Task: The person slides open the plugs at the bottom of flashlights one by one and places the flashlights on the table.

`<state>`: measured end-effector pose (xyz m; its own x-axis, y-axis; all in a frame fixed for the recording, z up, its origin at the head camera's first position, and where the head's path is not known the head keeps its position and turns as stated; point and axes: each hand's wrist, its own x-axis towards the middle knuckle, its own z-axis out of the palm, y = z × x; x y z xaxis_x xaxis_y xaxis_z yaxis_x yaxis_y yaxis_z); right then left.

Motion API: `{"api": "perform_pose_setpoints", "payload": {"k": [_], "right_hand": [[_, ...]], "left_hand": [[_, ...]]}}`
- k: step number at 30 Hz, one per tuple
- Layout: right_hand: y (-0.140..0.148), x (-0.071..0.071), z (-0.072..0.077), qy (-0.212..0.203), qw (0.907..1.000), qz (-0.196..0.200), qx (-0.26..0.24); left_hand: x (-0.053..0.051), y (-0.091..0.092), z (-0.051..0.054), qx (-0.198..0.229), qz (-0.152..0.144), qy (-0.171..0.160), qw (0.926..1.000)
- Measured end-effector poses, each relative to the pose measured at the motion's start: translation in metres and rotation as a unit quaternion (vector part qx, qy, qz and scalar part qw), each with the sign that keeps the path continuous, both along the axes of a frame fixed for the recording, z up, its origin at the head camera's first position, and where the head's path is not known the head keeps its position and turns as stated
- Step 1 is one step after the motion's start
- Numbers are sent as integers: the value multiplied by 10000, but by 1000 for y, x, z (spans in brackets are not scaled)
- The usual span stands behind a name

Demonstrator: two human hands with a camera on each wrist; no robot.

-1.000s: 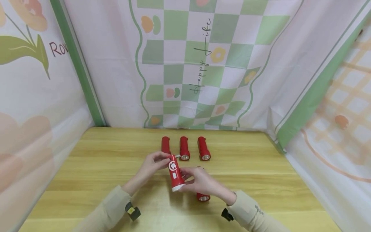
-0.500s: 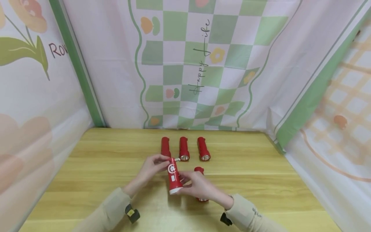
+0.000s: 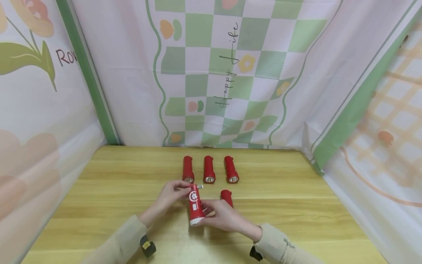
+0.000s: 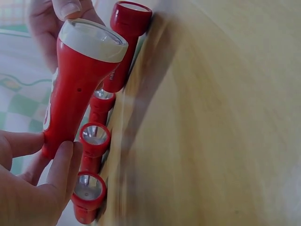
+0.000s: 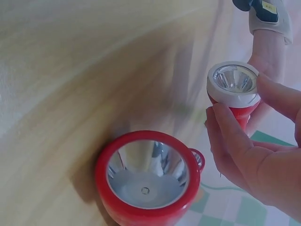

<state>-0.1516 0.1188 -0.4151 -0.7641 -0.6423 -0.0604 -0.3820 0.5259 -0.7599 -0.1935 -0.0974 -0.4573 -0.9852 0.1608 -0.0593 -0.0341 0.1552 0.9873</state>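
Note:
A red flashlight with a white rim (image 3: pixel 195 207) is held tilted between both hands, its white head toward the table's front. My left hand (image 3: pixel 169 197) pinches its tail end, where a small silvery piece sticks out. The fingers and thumb of my right hand (image 3: pixel 224 216) grip the head end. In the left wrist view the flashlight (image 4: pixel 75 84) shows its plain red back; in the right wrist view its lens (image 5: pixel 235 80) faces the camera. Another red flashlight (image 3: pixel 226 197) lies on the table, partly hidden behind my right hand.
Three red flashlights lie in a row farther back: left (image 3: pixel 188 168), middle (image 3: pixel 209 169) and right (image 3: pixel 231 169). The wooden table (image 3: pixel 132 165) meets patterned cloth (image 3: pixel 197 58) at its back edge. Cloth also hangs at both sides.
Both hands have moved slightly down and left in the head view, carrying the flashlight toward the table's front. The back-left flashlight's lens has come into view.

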Motion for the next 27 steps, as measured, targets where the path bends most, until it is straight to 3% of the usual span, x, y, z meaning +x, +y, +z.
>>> {"api": "perform_pose_setpoints", "payload": {"k": [11,20,27], "right_hand": [[-4,1,-6,15,9999,10,114],[-6,2,-9,-87,9994,-55,316],[-6,3,-11,-141,9992,-82,371]], "left_hand": [[-1,-1,-8,-160,4,-4,9999],[-1,0,-15,6,-102,-135,9999],[-2,3,-16,-156,-112,-286,9994]]}}
